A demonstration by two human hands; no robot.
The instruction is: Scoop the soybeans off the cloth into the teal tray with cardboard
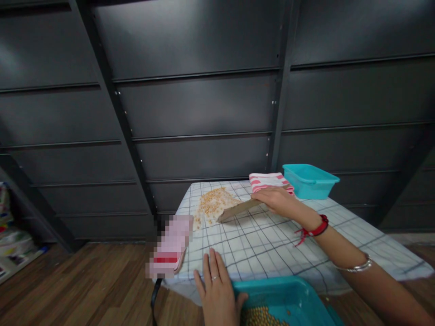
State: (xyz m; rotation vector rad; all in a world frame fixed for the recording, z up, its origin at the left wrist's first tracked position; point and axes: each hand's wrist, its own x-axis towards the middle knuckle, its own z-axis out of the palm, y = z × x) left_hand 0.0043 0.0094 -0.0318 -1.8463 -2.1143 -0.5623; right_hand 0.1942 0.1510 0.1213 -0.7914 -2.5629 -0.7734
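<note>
Two hands [217, 292] [276, 201], two bins [301, 296] [311, 189], one cardboard piece [239, 209], one folded cloth [267, 181]

Dark panelled wall [200, 108] behind a cloth-covered table [282, 244]
Brown plank floor [112, 271] left of the table; pale sheen on panels [190, 27] above it.

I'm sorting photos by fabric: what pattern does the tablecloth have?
The tablecloth is white with a grid of dark lines, seen in the head view.

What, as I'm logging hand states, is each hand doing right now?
Left hand: open, fingers extended, at the teal tub's left edge.
Right hand: closed, holding a flat brown piece.
</note>
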